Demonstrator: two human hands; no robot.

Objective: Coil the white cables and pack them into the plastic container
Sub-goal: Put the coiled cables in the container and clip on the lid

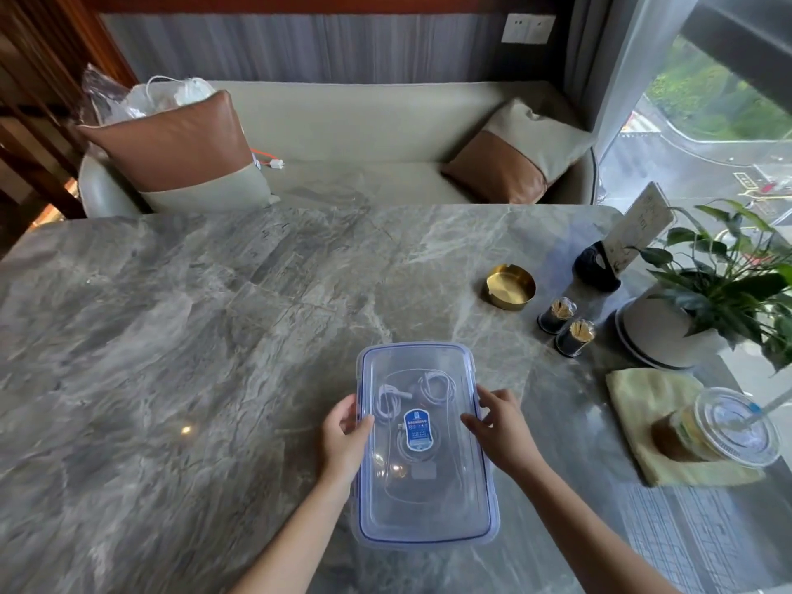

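1. The clear rectangular plastic container [493, 534] stands on the grey marble table [171, 336] just in front of you, with its blue-edged lid [433, 495] on.
2. The white cables [435, 385] lie coiled inside, visible through the lid.
3. Your left hand [345, 435] grips the left edge, thumb on the lid.
4. Your right hand [499, 426] grips the right edge likewise.

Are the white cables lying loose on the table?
No, the coiled white cables lie inside the plastic container, under its clear lid.
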